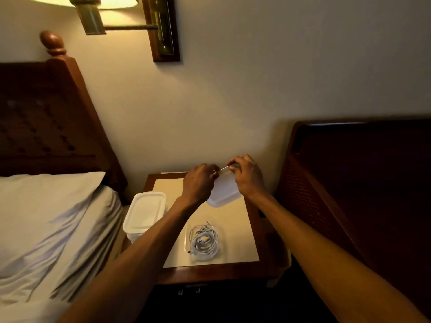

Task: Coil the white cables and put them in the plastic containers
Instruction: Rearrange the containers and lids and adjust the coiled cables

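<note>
The nightstand top (242, 243) is closed in by the wall (233, 101) at the far side, the bed (46, 217) at left and a dark headboard (349, 194) at right; it is left open from near and above. The left edge is taken by stacked containers (144, 212). The near middle is taken by an open container of cable (204, 241). The far middle is blocked by a white plastic piece (225, 193) held by the left hand (200, 183) and right hand (247, 178). Bare surface is seen near right.

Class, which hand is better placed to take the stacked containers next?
Left, probably. The left hand is nearer the stack at the table's left edge; the right hand would have to cross the lid both hold.
</note>
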A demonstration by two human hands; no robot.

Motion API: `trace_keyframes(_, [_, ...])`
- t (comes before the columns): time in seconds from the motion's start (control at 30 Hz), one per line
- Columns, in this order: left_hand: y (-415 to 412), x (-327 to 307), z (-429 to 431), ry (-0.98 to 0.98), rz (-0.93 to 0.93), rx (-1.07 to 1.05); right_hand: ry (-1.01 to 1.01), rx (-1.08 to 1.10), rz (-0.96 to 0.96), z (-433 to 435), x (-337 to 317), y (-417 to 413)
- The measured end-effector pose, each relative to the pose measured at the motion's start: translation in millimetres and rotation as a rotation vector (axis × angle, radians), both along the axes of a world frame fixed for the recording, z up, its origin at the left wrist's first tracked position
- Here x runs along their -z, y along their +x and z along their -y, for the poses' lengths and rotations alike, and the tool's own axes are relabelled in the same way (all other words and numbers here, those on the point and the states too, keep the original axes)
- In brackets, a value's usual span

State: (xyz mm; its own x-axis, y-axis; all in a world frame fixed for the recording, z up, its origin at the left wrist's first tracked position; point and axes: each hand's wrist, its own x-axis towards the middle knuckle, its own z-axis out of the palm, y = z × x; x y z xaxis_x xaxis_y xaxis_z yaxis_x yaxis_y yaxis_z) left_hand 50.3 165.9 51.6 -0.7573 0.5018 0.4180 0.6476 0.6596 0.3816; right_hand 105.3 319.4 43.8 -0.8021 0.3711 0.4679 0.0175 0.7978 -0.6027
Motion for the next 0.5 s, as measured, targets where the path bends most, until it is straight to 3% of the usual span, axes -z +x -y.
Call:
trace_keyframes(0.13, [16, 4, 31, 0.054, 0.042, -0.044, -0.027, -0.045, -0.059, 19, 2, 15])
trace_keyframes(0.2, [22, 14, 47, 0.05, 0.161, -0.105, -0.062, 0.03, 0.021, 30, 16, 20])
trace_keyframes(0.33, [33, 39, 73, -0.052, 0.384, -0.212, -0.334, 0.098, 0.29, 50, 47, 28])
trace_keyframes(0.4, [35, 54, 81, -0.123, 0.465, -0.243, -0.33, 0.083, 0.43, 57, 60, 33])
trace_keyframes(0.5, [36, 73, 87, -0.21, 0.55, -0.255, -0.41, 0.049, 0.477, 62, 80, 37])
